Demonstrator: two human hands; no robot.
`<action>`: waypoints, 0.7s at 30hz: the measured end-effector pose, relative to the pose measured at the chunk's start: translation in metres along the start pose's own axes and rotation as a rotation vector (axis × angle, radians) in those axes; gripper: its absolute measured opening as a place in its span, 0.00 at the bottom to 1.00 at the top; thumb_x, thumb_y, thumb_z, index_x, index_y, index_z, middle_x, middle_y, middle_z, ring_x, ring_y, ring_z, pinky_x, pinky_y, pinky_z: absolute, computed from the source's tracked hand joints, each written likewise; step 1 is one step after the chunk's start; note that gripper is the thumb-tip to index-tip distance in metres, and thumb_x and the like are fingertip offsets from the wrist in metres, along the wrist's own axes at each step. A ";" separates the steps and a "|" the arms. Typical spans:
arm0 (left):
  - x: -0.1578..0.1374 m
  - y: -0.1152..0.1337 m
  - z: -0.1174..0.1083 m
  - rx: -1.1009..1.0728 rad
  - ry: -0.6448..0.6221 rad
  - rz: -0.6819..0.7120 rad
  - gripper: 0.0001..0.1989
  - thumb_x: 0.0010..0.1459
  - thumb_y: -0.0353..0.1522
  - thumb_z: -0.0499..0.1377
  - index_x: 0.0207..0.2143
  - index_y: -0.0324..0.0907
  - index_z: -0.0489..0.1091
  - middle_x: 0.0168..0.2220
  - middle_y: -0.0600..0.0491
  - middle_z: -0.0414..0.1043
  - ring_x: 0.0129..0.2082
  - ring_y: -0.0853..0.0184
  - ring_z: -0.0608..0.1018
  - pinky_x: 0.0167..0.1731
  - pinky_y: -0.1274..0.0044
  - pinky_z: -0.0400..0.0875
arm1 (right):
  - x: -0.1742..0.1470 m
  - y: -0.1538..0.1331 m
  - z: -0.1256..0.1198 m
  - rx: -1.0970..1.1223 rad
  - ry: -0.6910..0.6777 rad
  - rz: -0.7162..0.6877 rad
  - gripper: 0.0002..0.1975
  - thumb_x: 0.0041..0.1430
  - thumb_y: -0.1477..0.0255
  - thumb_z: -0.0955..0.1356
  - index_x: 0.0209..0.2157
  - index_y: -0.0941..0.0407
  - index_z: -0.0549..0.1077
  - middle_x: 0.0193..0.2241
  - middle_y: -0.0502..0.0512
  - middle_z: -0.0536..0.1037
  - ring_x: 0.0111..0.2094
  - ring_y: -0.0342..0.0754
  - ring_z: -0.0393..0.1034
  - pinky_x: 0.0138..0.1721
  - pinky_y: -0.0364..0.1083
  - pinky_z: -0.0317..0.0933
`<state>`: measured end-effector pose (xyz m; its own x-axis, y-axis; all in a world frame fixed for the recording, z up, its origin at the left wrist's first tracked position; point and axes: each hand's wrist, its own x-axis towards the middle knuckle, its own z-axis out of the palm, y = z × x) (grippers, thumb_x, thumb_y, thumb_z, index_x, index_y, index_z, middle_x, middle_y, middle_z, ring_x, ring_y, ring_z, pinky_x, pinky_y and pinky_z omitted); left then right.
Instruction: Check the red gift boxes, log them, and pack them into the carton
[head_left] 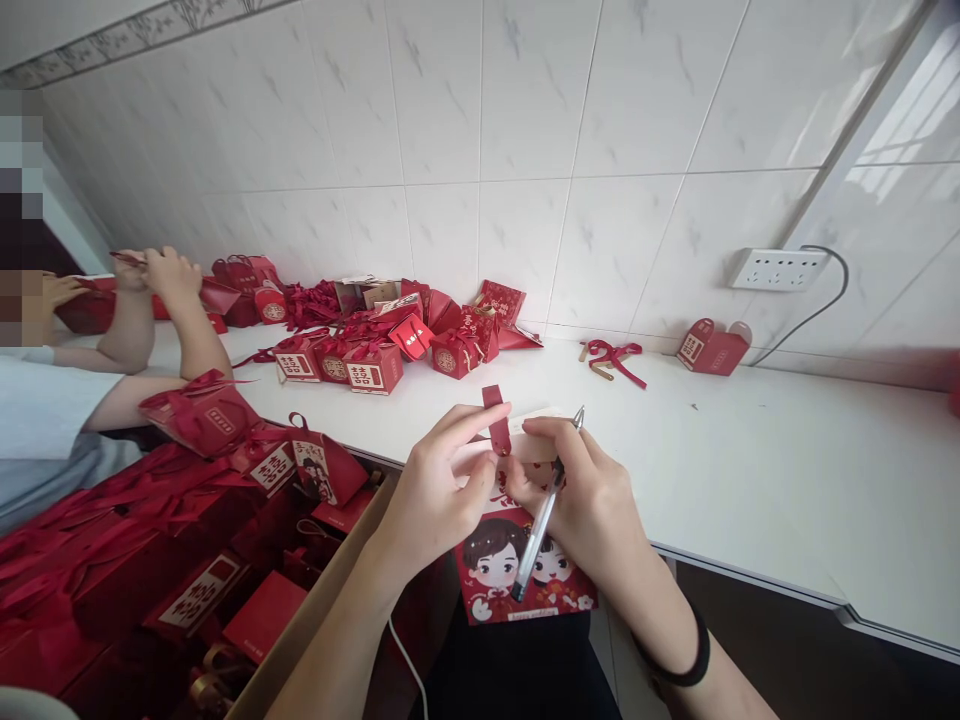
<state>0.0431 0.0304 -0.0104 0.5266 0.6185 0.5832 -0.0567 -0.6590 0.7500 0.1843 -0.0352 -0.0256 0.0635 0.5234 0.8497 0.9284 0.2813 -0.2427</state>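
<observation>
A red gift box [491,590] with a cartoon couple printed on its front is upright over my lap, at the table's front edge. My left hand [442,490] grips the left side of its top, with the index finger against a dark red strip [495,415] that sticks up there. My right hand [592,490] pinches the white inner flap [534,447] at the top right. A clear-barrelled pen [534,545] is also tucked in my right hand, slanting across the box's front. My fingers partly cover the box's top.
A large carton [330,600] full of red boxes stands at my left. More red boxes [375,370] are piled along the wall. Ribbon pieces [615,362], a small red box [714,350] and a power strip [778,270] lie right. A co-worker's hands [169,275] are far left.
</observation>
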 end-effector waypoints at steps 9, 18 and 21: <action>0.000 -0.002 0.003 0.015 0.010 0.012 0.22 0.56 0.24 0.51 0.53 0.46 0.67 0.45 0.50 0.68 0.44 0.67 0.74 0.43 0.75 0.76 | -0.001 -0.001 -0.004 -0.209 -0.004 -0.072 0.10 0.65 0.68 0.60 0.38 0.60 0.67 0.28 0.57 0.73 0.22 0.45 0.70 0.16 0.41 0.56; -0.001 0.002 0.001 0.014 -0.007 0.009 0.20 0.58 0.26 0.52 0.52 0.45 0.67 0.46 0.49 0.67 0.45 0.66 0.73 0.45 0.75 0.75 | -0.001 0.001 -0.006 -0.136 0.017 -0.073 0.08 0.66 0.70 0.61 0.38 0.59 0.68 0.26 0.54 0.72 0.21 0.43 0.69 0.18 0.39 0.57; -0.001 0.001 0.002 0.012 0.006 0.010 0.20 0.58 0.26 0.52 0.52 0.46 0.67 0.45 0.49 0.68 0.45 0.67 0.73 0.45 0.75 0.75 | -0.001 0.001 -0.006 -0.056 -0.003 -0.042 0.07 0.66 0.70 0.61 0.38 0.58 0.68 0.28 0.55 0.73 0.23 0.44 0.70 0.21 0.40 0.60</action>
<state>0.0443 0.0283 -0.0104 0.5206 0.6149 0.5924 -0.0519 -0.6698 0.7408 0.1878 -0.0400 -0.0241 0.0234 0.5145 0.8572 0.9492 0.2576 -0.1805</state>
